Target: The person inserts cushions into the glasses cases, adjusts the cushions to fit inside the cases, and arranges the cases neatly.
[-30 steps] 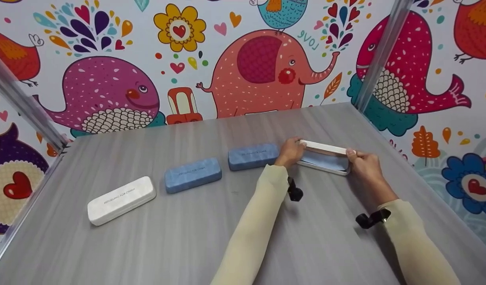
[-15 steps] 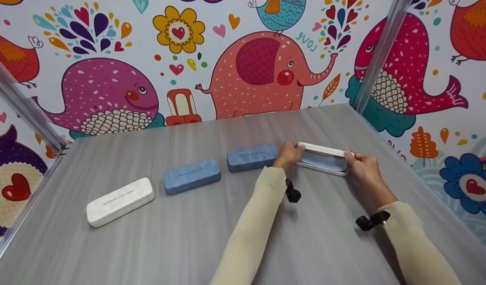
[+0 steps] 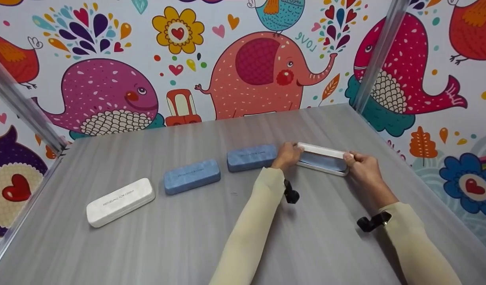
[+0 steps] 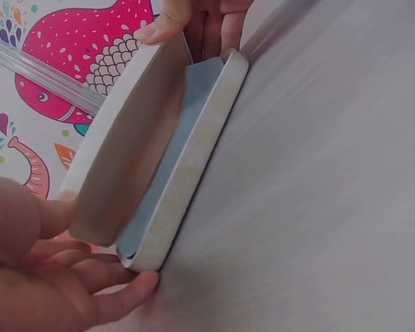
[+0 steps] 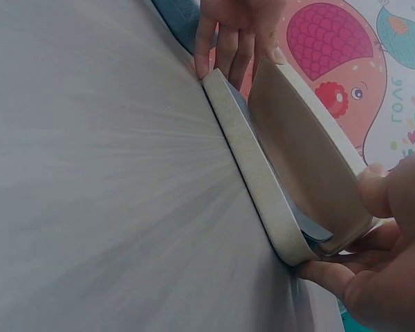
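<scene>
In the head view a white glasses case (image 3: 326, 171) lies at the right with its lid raised partway. A light blue cloth (image 4: 173, 162) lines the bottom of it, and the inside of the lid is tan. My left hand (image 3: 287, 155) holds the case's left end, thumb on the lid and fingers down by the base. At the opposite end my right hand (image 3: 363, 168) grips in the same way, its thumb (image 5: 375, 190) on the lid's corner. Both wrist views show the base resting on the table.
Just left of my left hand sits a closed blue glasses case (image 3: 251, 157). Another blue case (image 3: 192, 177) and a closed white case (image 3: 121, 202) follow farther left on the grey table (image 3: 179, 237). A patterned wall (image 3: 243, 79) rises behind, with metal posts (image 3: 379, 59) at the corners.
The lid of the white glasses case has tilted slightly forward and down between my hands. Both hands have kept their hold on its ends. The other cases have not moved.
</scene>
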The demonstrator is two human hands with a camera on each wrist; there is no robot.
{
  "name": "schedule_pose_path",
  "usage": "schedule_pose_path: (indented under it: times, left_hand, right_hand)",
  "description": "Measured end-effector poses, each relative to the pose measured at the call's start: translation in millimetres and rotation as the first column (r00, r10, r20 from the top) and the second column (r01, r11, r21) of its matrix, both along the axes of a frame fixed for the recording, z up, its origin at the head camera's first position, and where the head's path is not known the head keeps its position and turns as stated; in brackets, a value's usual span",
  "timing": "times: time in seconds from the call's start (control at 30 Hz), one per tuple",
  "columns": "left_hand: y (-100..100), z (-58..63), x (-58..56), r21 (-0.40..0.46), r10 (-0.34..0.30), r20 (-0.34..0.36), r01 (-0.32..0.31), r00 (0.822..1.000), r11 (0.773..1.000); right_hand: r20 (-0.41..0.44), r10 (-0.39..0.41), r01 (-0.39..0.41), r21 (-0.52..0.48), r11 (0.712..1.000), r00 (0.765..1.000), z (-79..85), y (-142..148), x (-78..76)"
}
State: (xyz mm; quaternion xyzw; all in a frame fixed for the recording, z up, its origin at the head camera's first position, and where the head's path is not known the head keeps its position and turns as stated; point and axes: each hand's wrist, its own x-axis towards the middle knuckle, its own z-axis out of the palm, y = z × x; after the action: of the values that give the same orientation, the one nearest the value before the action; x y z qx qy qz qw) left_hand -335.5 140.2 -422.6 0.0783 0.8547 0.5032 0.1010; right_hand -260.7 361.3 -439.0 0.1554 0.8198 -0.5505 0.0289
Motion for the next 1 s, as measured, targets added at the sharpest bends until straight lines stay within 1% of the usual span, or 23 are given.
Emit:
schedule_pose_path:
  times: [0.13, 0.27, 0.33, 0.5, 0.6, 0.83, 1.0]
  left_hand:
    - [-0.2, -1.2, 0.3, 0.03, -0.003, 0.01, 0.003, 1.0, 1.0]
    - [-2.6, -2.5, -0.1, 0.043, -0.026, -0.016, 0.027, 1.0, 0.999]
    - [-4.0, -3.4, -0.3, 0.029, -0.041, -0.039, 0.042, 0.998, 0.999]
    - [-5.5, -5.4, 0.2, -0.003, -0.062, -0.075, 0.061, 0.995, 0.998]
    - [-5.2, -5.1, 0.7, -0.012, -0.057, -0.07, 0.056, 0.996, 0.998]
    - [-6.2, -5.8, 1.3, -0.019, -0.068, -0.078, 0.066, 0.995, 0.998]
    - [-4.6, -6.2, 1.1, -0.012, -0.05, -0.059, 0.049, 0.997, 0.999]
  right_hand:
    - [-0.028, 0.002, -0.002, 0.019, 1.0, 1.0, -1.8, -0.7, 1.3]
    - [-0.078, 0.008, -0.003, 0.067, 0.998, 0.997, -4.8, -1.2, 2.8]
    - [-0.098, 0.015, -0.007, 0.089, 0.996, 0.995, -6.4, -1.0, 3.3]
    - [-0.098, 0.025, -0.017, 0.084, 0.996, 0.995, -9.4, 0.0, 5.5]
    - [-0.102, 0.028, -0.02, 0.079, 0.997, 0.994, -10.6, 0.5, 5.6]
    - [-0.113, 0.035, -0.026, 0.077, 0.997, 0.993, -13.9, 2.1, 5.9]
    - [-0.128, 0.041, -0.033, 0.071, 0.997, 0.991, -15.7, 2.4, 6.4]
